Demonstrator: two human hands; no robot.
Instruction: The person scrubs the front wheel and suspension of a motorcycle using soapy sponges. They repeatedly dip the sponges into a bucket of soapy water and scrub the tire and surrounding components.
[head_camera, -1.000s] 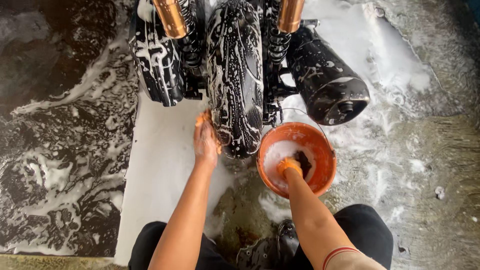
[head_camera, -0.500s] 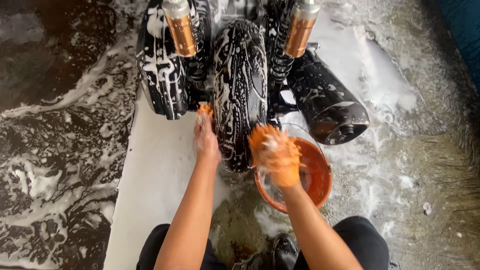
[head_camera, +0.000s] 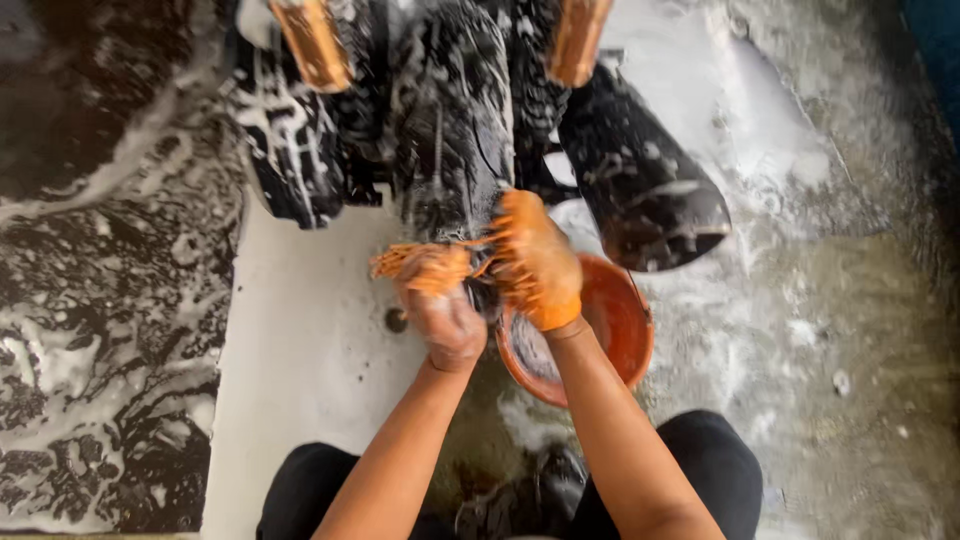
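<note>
At the top centre, the black rear tyre (head_camera: 450, 120) is streaked with white foam. The two shock absorbers (head_camera: 312, 42) at the upper edge are copper-orange. Upper right, the exhaust pipe (head_camera: 645, 190) is glossy black with white specks. The wash mitt (head_camera: 535, 262) at centre is bright orange, as is the bucket (head_camera: 610, 330) below it. The wet floor (head_camera: 90, 300) at left is dark, marbled with white suds; at right it is grey.

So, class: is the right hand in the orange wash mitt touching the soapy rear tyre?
Touching. The head view shows the right hand pressed flat against the rear tyre, with no gap visible.
</note>
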